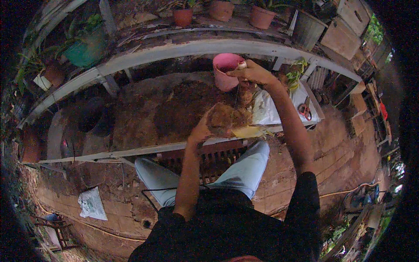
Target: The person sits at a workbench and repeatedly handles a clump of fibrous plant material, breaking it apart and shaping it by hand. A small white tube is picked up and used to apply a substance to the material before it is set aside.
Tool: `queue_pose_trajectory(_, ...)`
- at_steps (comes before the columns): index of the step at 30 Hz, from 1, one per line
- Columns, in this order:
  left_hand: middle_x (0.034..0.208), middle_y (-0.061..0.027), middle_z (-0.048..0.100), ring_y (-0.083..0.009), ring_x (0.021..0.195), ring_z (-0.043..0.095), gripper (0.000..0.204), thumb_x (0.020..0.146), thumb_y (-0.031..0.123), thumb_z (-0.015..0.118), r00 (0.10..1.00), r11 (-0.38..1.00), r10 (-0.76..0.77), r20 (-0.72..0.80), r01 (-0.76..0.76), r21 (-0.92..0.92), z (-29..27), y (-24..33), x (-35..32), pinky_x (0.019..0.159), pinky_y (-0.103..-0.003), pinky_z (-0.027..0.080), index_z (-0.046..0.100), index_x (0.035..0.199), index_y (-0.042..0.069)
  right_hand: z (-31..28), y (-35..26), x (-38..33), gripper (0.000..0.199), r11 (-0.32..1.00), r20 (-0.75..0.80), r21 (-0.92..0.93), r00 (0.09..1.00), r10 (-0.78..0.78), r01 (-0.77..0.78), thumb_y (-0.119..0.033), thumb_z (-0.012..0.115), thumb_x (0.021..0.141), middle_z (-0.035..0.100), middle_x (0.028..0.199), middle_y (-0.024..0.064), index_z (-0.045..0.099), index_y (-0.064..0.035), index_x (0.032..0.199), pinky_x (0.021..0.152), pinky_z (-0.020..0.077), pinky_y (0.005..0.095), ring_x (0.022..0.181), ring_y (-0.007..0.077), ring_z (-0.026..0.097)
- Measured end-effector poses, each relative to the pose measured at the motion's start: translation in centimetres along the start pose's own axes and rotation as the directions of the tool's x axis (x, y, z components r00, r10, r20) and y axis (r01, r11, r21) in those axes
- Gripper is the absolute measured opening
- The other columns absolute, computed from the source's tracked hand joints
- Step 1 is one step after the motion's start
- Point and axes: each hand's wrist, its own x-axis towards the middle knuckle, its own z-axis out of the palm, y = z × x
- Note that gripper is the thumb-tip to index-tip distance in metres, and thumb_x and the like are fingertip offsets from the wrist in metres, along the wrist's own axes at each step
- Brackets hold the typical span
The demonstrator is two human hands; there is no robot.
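My left hand (pixel 201 130) is closed around the side of a brown, fibrous root ball (pixel 223 118) just above the bench's near edge. Yellowish leaves (pixel 251 132) stick out to the right of this clump. Higher up, my right hand (pixel 258 73) is closed on a thin tool (pixel 242 65) with a pale handle end. A narrow dark line runs down from it toward the root ball; its exact kind is too blurred to tell. Right behind that hand stands a pink pot (pixel 224 81), upright. Dark loose soil (pixel 183 102) covers the bench beside the root ball.
A white plastic sheet or bag (pixel 266 108) lies at right, with red-handled scissors (pixel 304 112) by it. Leafy cuttings (pixel 297 74) sit behind. A black bucket (pixel 97 115) stands at left. Potted plants (pixel 182 16) line the far shelf. A white bag (pixel 92 203) lies on the floor.
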Motion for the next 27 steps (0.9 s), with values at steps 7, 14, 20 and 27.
queue_pose_trajectory(7,0.137,-0.0118,0.040,-0.0238,0.126,0.042,0.108,0.063,0.007,0.080,0.965,0.880,0.262,0.003,-0.240,0.410,2.4,1.8,1.0,0.108,-0.036,0.033,0.014,0.148,0.011,0.4,-2.2,1.6,0.029,0.846,-0.077,-0.505,0.967,-0.242,0.171,-0.030,0.065,0.079,0.062,0.071,0.0099,0.062,-0.0011,0.079,0.056,0.0454,0.0338,0.066,0.0131,0.058)
queue_pose_trajectory(14,0.135,-0.0148,0.042,-0.0234,0.121,0.046,0.082,0.079,-0.002,0.061,0.910,0.966,-0.164,-0.382,0.070,-0.249,-0.8,-5.3,2.7,0.097,-0.034,0.045,0.016,0.147,0.011,3.6,-10.5,-4.6,0.028,0.707,-0.167,-0.679,0.896,-0.411,0.198,-0.026,0.066,0.081,0.060,0.061,0.0155,0.065,0.0004,0.074,0.052,0.0422,0.0387,0.053,0.0275,0.056)
queue_pose_trajectory(20,0.132,-0.0157,0.045,-0.0240,0.118,0.049,0.069,0.086,0.004,0.058,0.789,0.967,0.027,-0.613,-0.177,-0.186,-2.5,-8.3,4.8,0.095,-0.034,0.046,0.022,0.145,0.009,11.6,-8.8,-10.3,0.007,0.635,-0.021,-0.695,0.873,-0.488,0.338,-0.010,0.064,0.081,0.060,0.064,0.0121,0.063,-0.0042,0.077,0.053,0.0432,0.0377,0.055,0.0300,0.056)
queue_pose_trajectory(27,0.127,-0.0161,0.051,-0.0302,0.113,0.054,0.063,0.088,0.043,0.051,0.882,0.804,-0.058,-0.467,-0.236,-0.546,-0.6,-0.8,1.7,0.095,-0.048,0.047,0.037,0.137,0.006,19.6,-2.9,-12.8,0.008,0.987,-0.626,0.107,0.779,-0.029,0.122,-0.010,0.058,0.089,0.060,0.078,0.0062,0.057,-0.0024,0.092,0.059,0.0440,0.0272,0.061,0.0115,0.056)
